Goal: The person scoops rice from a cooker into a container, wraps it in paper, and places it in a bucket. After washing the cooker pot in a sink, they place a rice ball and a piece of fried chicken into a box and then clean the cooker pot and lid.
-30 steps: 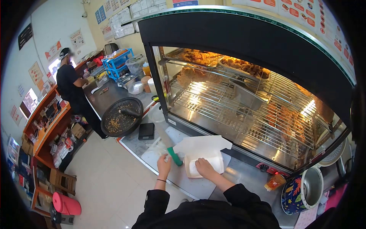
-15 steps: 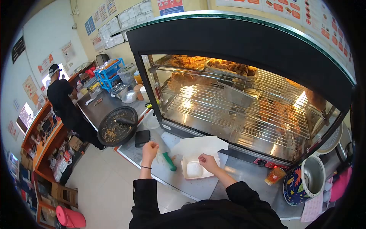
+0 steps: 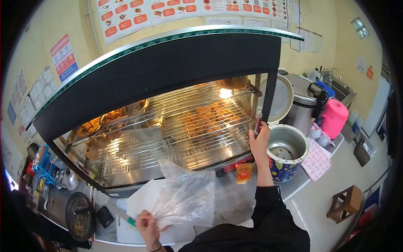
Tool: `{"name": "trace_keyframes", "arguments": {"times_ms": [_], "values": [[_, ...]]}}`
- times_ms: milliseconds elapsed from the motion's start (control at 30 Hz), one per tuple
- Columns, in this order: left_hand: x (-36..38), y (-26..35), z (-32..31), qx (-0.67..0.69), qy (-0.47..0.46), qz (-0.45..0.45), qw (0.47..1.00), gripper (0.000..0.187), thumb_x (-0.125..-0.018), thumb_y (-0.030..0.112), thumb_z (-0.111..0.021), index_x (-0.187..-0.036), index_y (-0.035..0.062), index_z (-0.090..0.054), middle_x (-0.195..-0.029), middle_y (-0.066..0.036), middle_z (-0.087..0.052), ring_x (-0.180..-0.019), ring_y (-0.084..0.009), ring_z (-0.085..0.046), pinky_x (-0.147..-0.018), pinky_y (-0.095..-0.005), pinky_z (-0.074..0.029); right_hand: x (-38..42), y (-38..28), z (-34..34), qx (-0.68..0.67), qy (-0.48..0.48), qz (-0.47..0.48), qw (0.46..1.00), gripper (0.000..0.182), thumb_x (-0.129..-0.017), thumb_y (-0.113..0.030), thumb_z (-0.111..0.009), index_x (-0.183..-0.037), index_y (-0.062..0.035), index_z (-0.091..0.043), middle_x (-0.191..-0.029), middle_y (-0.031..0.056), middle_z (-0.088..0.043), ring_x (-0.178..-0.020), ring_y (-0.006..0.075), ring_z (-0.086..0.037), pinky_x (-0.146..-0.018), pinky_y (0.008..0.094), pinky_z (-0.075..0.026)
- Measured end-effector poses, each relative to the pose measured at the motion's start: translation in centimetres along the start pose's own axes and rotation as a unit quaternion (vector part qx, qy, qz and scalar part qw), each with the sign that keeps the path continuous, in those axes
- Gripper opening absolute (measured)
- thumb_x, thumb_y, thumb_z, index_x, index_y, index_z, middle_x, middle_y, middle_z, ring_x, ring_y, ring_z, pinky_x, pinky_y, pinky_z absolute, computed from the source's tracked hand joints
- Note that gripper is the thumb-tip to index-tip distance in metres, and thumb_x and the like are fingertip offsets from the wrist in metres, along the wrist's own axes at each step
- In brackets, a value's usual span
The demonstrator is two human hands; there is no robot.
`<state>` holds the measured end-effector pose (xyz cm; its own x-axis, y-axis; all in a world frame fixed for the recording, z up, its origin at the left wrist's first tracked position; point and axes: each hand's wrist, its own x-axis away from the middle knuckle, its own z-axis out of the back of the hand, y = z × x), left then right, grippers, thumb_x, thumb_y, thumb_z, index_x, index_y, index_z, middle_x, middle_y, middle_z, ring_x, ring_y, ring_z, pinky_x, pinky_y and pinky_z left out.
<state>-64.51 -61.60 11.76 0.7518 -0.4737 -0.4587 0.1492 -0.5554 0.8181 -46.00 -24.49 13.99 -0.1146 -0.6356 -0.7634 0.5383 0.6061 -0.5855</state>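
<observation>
A clear plastic bag [image 3: 187, 201] hangs from my left hand [image 3: 149, 227], whose fingers are pinched on its gathered edge at the lower middle. Behind the bag, an open white box [image 3: 145, 196] is partly covered, so its contents are hidden. My right hand [image 3: 259, 140] is at the right end of the glass warming cabinet [image 3: 159, 63], its fingers around the handle on the right edge. Fried pieces [image 3: 210, 117] lie on the wire rack inside, with metal trays of food at the left.
Below my right hand stands a flowered pot [image 3: 287, 155] beside a sauce packet [image 3: 244, 173]. A stone mortar [image 3: 79, 216], a black scale [image 3: 105, 216] and a green-handled knife [image 3: 131, 221] are at the left. A pink jug [image 3: 334, 118] stands at the back right.
The view has swung right. My left hand now has the clear bag in it, and my right hand has moved from the box to the cabinet's right edge.
</observation>
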Motion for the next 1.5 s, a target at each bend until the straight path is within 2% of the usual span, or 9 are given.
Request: {"name": "trace_keyframes", "arguments": {"times_ms": [333, 467, 567, 700, 1000, 1100, 1200, 1333, 1500], "values": [[1.5, -6.6, -5.6, 0.207, -0.046, 0.152, 0.965, 0.012, -0.074, 0.002, -0.06, -0.081, 0.004, -0.05, -0.076, -0.002, -0.046, -0.07, -0.009, -0.043, -0.062, -0.0205, -0.037, 2.4, -1.7, -1.6, -0.155, -0.209, -0.007, 0.965, 0.04, -0.073, -0.01, -0.051, -0.109, 0.0033, -0.038, -0.094, 0.0212, -0.05, -0.088, 0.0327, -0.051, -0.075, 0.0385, -0.04], [1.5, -8.4, -6.3, 0.174, -0.082, 0.092, 0.977, 0.013, -0.073, 0.0, -0.059, -0.082, 0.0036, -0.05, -0.08, -0.003, -0.047, -0.074, -0.009, -0.045, -0.064, -0.0209, -0.038, 4.1, -1.1, 2.1, -0.456, -0.457, -0.331, 0.688, 0.041, -0.082, -0.02, -0.05, -0.116, -0.0005, -0.039, -0.1, 0.0125, -0.054, -0.088, 0.0156, -0.053, -0.068, 0.0271, -0.044], [1.9, -10.1, -5.9, -0.005, -0.12, 0.097, 0.988, 0.017, -0.072, 0.006, -0.063, -0.085, 0.0038, -0.051, -0.083, -0.005, -0.048, -0.077, -0.0119, -0.047, -0.065, -0.0228, -0.039, 5.3, -1.8, 6.7, -0.414, -0.587, -0.337, 0.608, 0.029, -0.082, -0.016, -0.051, -0.107, -0.0011, -0.049, -0.092, 0.0081, -0.059, -0.081, 0.0112, -0.056, -0.059, 0.0197, -0.044], [1.1, -8.4, -10.0, -0.491, -0.115, -0.125, 0.854, 0.033, -0.067, 0.019, -0.069, -0.09, 0.0043, -0.051, -0.085, -0.009, -0.05, -0.079, -0.0177, -0.05, -0.065, -0.0278, -0.041, 11.5, 0.1, 5.9, -0.429, -0.484, -0.25, 0.721, 0.014, -0.077, -0.009, -0.057, -0.087, 0.0001, -0.057, -0.082, 0.0066, -0.061, -0.074, 0.0093, -0.057, -0.058, 0.0198, -0.044], [3.6, -12.5, -13.4, 0.023, -0.232, 0.447, 0.864, 0.02, -0.085, 0.023, -0.049, -0.081, 0.0034, -0.049, -0.064, -0.001, -0.049, -0.055, -0.0076, -0.05, -0.051, -0.0193, -0.041, 15.4, 0.4, 5.7, -0.428, -0.565, -0.21, 0.674, 0.012, -0.073, -0.008, -0.062, -0.073, -0.0015, -0.052, -0.064, 0.001, -0.054, -0.058, 0.0058, -0.049, -0.052, 0.022, -0.041], [3.5, -13.3, -13.5, -0.036, -0.201, 0.433, 0.878, 0.021, -0.084, 0.023, -0.05, -0.078, 0.0027, -0.049, -0.061, -0.001, -0.048, -0.056, -0.007, -0.05, -0.047, -0.0205, -0.04, 12.8, 2.1, 7.7, -0.381, -0.506, -0.32, 0.705, 0.011, -0.07, -0.004, -0.061, -0.071, -0.0009, -0.05, -0.066, 0.0047, -0.054, -0.059, 0.0112, -0.051, -0.054, 0.0229, -0.042], [3.9, -15.5, -13.5, -0.209, -0.232, 0.249, 0.917, 0.021, -0.083, 0.022, -0.05, -0.076, 0.0019, -0.05, -0.06, -0.004, -0.048, -0.052, -0.0097, -0.05, -0.042, -0.0242, -0.038, 10.1, -0.3, 9.6, -0.084, -0.199, -0.025, 0.976, 0.01, -0.067, 0.0, -0.058, -0.073, -0.0007, -0.049, -0.068, 0.0092, -0.054, -0.059, 0.0204, -0.052, -0.054, 0.0281, -0.042], [3.6, -12.3, -17.2, -0.344, -0.33, -0.021, 0.879, 0.015, -0.079, 0.018, -0.052, -0.075, 0.0036, -0.05, -0.063, -0.008, -0.047, -0.048, -0.0184, -0.049, -0.041, -0.0296, -0.039, 11.9, -0.9, 11.5, -0.222, -0.417, 0.019, 0.881, 0.029, -0.067, 0.0, -0.054, -0.096, -0.0029, -0.047, -0.082, 0.0116, -0.05, -0.068, 0.0231, -0.049, -0.06, 0.0308, -0.04], [4.5, -12.1, -18.4, -0.355, -0.408, -0.152, 0.827, 0.013, -0.076, 0.018, -0.056, -0.076, 0.0061, -0.051, -0.067, -0.006, -0.049, -0.05, -0.0211, -0.05, -0.043, -0.0308, -0.041, 14.6, 3.7, 6.0, -0.428, -0.455, -0.414, 0.663, 0.036, -0.073, -0.009, -0.056, -0.107, -0.0052, -0.045, -0.095, 0.0139, -0.049, -0.077, 0.0227, -0.049, -0.067, 0.0278, -0.04]]}}
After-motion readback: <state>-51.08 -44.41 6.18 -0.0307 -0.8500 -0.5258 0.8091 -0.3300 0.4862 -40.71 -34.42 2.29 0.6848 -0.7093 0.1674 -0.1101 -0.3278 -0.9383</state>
